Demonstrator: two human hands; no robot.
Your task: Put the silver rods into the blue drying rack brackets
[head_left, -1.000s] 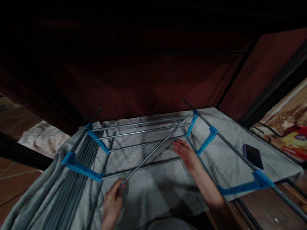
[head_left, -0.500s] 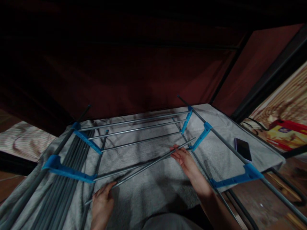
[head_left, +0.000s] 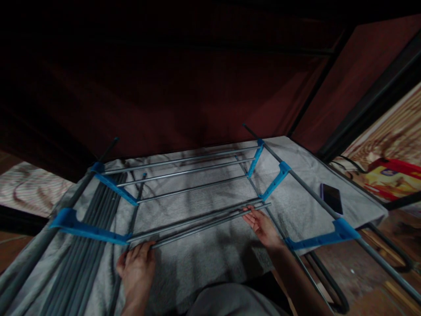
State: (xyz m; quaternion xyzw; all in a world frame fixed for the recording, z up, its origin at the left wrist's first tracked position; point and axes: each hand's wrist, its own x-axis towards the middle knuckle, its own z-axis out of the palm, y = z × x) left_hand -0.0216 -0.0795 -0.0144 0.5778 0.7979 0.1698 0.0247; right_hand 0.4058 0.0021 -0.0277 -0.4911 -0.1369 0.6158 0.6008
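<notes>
Holding both arms low, bare-handed. At seven o'clock, resting the left hand [head_left: 136,267] with its back upward, bending the left fingers [head_left: 143,251] close together toward one o'clock. Can't make out the thumb. At five o'clock, extending the right hand [head_left: 263,227], turning its palm toward nine and pointing slightly bent right fingers [head_left: 254,218] toward ten. Can't tell how firmly closed. Slanting the right forearm [head_left: 289,272] toward eleven, bare, shadowed lower down.
</notes>
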